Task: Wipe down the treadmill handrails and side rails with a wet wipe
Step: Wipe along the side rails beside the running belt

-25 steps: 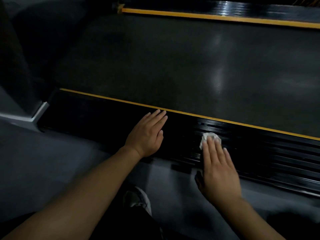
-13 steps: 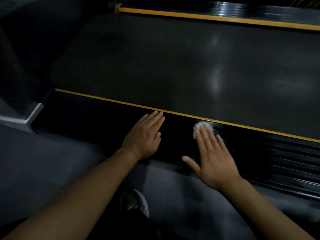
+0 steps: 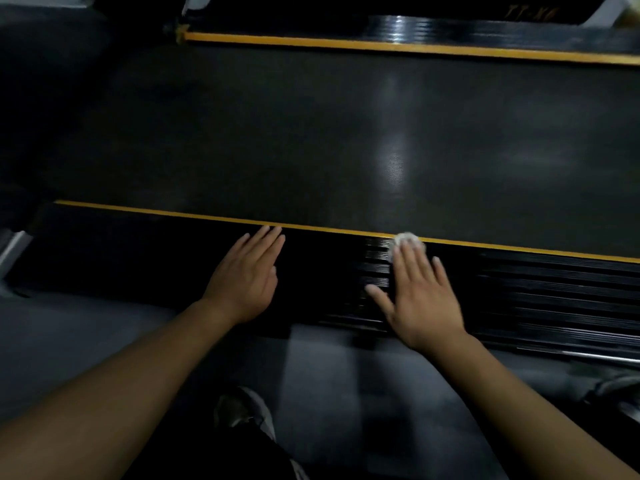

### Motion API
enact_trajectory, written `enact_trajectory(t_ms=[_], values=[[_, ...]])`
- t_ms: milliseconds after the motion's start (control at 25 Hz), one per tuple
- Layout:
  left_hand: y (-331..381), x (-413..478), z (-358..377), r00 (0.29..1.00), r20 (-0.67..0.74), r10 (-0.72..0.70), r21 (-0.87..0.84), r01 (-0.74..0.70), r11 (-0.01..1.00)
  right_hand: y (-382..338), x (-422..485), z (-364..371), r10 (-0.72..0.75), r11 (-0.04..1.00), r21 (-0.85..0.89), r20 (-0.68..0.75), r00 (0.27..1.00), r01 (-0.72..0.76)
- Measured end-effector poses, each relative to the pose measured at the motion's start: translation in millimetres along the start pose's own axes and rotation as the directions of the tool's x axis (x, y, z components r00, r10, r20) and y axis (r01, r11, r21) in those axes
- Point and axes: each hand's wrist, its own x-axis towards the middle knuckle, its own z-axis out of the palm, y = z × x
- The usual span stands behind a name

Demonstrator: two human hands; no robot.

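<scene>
The near side rail (image 3: 540, 289) of the treadmill is black and ribbed, with a yellow stripe along its inner edge. My right hand (image 3: 420, 296) lies flat on it, fingers spread, pressing a crumpled white wet wipe (image 3: 405, 240) under the fingertips right at the yellow stripe. My left hand (image 3: 244, 277) rests flat on the same rail to the left, fingers together, holding nothing. The far side rail (image 3: 433, 29) with its own yellow stripe runs along the top of the view.
The dark treadmill belt (image 3: 311, 140) fills the space between the two rails. Grey floor (image 3: 69, 341) lies on my side of the rail. My shoe (image 3: 242, 410) stands on the floor below my hands. A grey frame corner (image 3: 14, 247) sits at the left.
My right hand has pushed the wipe away from me across the rail, up to the yellow stripe, and its thumb has spread out. My left hand has stayed flat in place.
</scene>
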Motion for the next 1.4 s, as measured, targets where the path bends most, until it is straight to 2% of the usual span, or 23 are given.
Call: enact_trajectory(t_ms=[80, 120, 280, 320, 400, 520, 600, 640, 760, 840, 880, 960, 1040, 1120, 1160, 1320, 1400], values=[[7.1, 0.1, -3.1, 1.000, 0.006, -0.007, -0.012, 0.007, 1.000, 21.1, -7.7, -2.7, 0.113, 0.993, 0.021, 0.016, 0.993, -0.113], [14.4, 2.3, -4.0, 1.000, 0.009, 0.006, -0.016, -0.006, 1.000, 14.5, -2.6, -2.4, 0.121, 0.991, 0.046, 0.022, 0.992, -0.122], [56.5, 15.1, 0.1, 0.997, 0.002, 0.081, 0.015, -0.081, 0.997, -55.2, 13.8, 3.3, -0.142, 0.986, 0.090, 0.033, 0.989, 0.139], [67.2, 16.8, 2.8, 0.996, 0.008, 0.092, 0.009, -0.092, 0.996, -55.0, 11.7, 2.9, -0.168, 0.982, 0.089, 0.042, 0.985, 0.163], [89.9, 20.5, 7.8, 0.993, 0.014, 0.121, -0.021, -0.120, 0.993, -22.8, -6.9, 6.9, -0.085, 0.994, 0.061, -0.023, 0.996, 0.086], [119.3, 38.9, 13.1, 0.989, 0.001, 0.145, -0.038, -0.145, 0.989, 45.1, -44.5, 16.6, 0.139, 0.990, 0.032, -0.102, 0.985, -0.137], [127.9, 49.3, 16.3, 0.991, -0.004, 0.137, -0.050, -0.137, 0.989, 49.9, -46.6, 19.4, 0.203, 0.978, 0.062, -0.106, 0.973, -0.198], [127.3, 51.0, 17.9, 0.991, -0.011, 0.135, -0.060, -0.135, 0.989, 34.5, -39.4, 18.8, 0.182, 0.981, 0.092, -0.113, 0.977, -0.172], [117.9, 51.0, 23.4, 0.992, -0.039, 0.117, -0.143, -0.122, 0.982, -29.2, -17.1, 22.0, -0.005, 0.987, 0.157, -0.159, 0.987, 0.031], [115.7, 51.4, 25.2, 0.994, -0.055, 0.098, -0.187, -0.106, 0.977, -32.7, -16.7, 20.9, -0.072, 0.979, 0.182, -0.120, 0.990, 0.094], [116.8, 51.4, 25.8, 0.993, -0.069, 0.099, -0.194, -0.110, 0.975, -18.8, -21.5, 22.0, -0.068, 0.983, 0.158, -0.143, 0.987, 0.091], [120.8, 51.2, 25.6, 0.989, -0.096, 0.109, -0.191, -0.126, 0.974, 22.6, -39.4, 24.8, -0.003, 0.998, 0.068, -0.185, 0.983, 0.016], [123.3, 49.5, 24.2, 0.990, -0.091, 0.108, -0.170, -0.122, 0.978, 57.1, -55.4, 23.6, 0.123, 0.992, 0.048, -0.204, 0.971, -0.116], [124.4, 50.3, 23.8, 0.989, -0.105, 0.108, -0.159, -0.124, 0.980, 53.6, -55.9, 21.8, 0.207, 0.978, 0.067, -0.194, 0.959, -0.197], [124.8, 51.0, 24.5, 0.987, -0.113, 0.115, -0.153, -0.131, 0.979, 38.3, -51.1, 22.3, 0.182, 0.982, 0.088, -0.191, 0.965, -0.168], [122.0, 50.4, 25.5, 0.984, -0.113, 0.138, -0.145, -0.154, 0.977, -34.2, -49.0, 32.7, -0.127, 0.983, 0.107, -0.185, 0.974, 0.149], [121.8, 49.0, 27.1, 0.983, -0.121, 0.139, -0.146, -0.156, 0.977, -25.7, -58.1, 32.2, -0.120, 0.989, 0.066, -0.172, 0.978, 0.133]])
